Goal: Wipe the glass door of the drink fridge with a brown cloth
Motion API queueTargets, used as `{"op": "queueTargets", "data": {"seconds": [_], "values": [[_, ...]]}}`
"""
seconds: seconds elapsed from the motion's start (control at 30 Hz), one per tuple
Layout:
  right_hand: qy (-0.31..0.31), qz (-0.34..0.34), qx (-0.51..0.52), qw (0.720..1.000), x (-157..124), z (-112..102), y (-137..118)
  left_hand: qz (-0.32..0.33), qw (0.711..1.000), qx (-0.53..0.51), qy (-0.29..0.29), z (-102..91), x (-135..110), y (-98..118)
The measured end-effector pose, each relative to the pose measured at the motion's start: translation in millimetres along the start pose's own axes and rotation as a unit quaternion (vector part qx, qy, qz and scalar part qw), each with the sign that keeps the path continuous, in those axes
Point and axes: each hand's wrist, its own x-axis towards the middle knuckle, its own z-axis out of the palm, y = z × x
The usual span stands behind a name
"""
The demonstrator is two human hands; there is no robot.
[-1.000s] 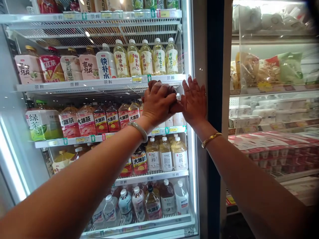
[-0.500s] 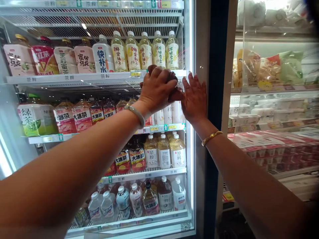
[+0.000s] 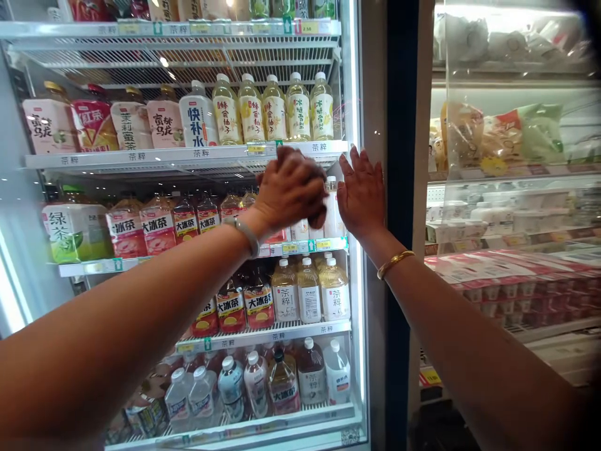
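Note:
My left hand (image 3: 292,193), with a pale bangle at the wrist, is closed against the glass door of a lit drinks cooler. Dark brown edges of what looks like a bunched-up cloth (image 3: 318,217) stick out around its fingers; the rest is hidden under the palm. Just to the right, my right hand (image 3: 361,197) lies flat with fingers stretched at the door's right edge, a gold bangle (image 3: 395,264) on its wrist. Behind the glass, yellow-labelled bottles (image 3: 275,113) stand above my hands, and clear tea bottles (image 3: 287,294) below them.
Shelves of bottled drinks fill the cooler, with boxy ice tea bottles (image 3: 126,225) at left and small bottles (image 3: 231,385) on the bottom shelf. A dark vertical post (image 3: 401,94) separates it from an open chilled case with bagged goods (image 3: 539,131) and stacked pink packs (image 3: 498,282).
My left hand has shifted slightly down and left on the glass with the bunched cloth. My right hand stays flat at the door edge. The view has tilted up a little.

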Motion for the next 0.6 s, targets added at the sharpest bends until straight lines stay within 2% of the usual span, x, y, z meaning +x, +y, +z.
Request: {"op": "queueTargets", "data": {"seconds": [0.07,0.1,0.17,0.23,0.3,0.37,0.4,0.43,0.47,0.53,0.6], "values": [[0.001,-0.002,0.004,1.0,0,1,1,-0.123,0.992,-0.009,0.025,3.3,21,-3],[0.003,-0.002,0.007,1.0,0,2,1,-0.159,0.987,-0.014,0.035,5.1,26,0],[0.011,0.001,0.015,1.0,0,2,2,-0.158,0.986,-0.018,0.046,8.3,20,17],[0.013,0.004,0.021,1.0,1,1,1,-0.08,0.996,-0.012,0.048,9.9,-1,37],[0.008,0.001,0.017,1.0,1,0,1,0.049,0.998,-0.005,0.042,9.6,-25,48],[0.002,-0.003,0.007,1.0,1,-1,0,0.153,0.988,-0.003,0.026,7.4,-35,41],[0.001,-0.004,0.002,1.0,1,-2,0,0.174,0.985,0.003,0.015,5.9,-32,31],[0.002,-0.005,-0.001,1.0,0,-1,0,0.166,0.986,0.014,0.005,4.4,-24,18],[0.006,-0.006,-0.003,1.0,0,-1,1,0.117,0.993,0.028,0.006,3.1,-12,4],[0.015,-0.01,-0.002,1.0,-1,0,2,-0.019,0.998,0.053,0.025,2.2,16,-20],[0.021,-0.013,0.002,1.0,-1,2,3,-0.126,0.989,0.058,0.052,3.9,34,-26]]}}
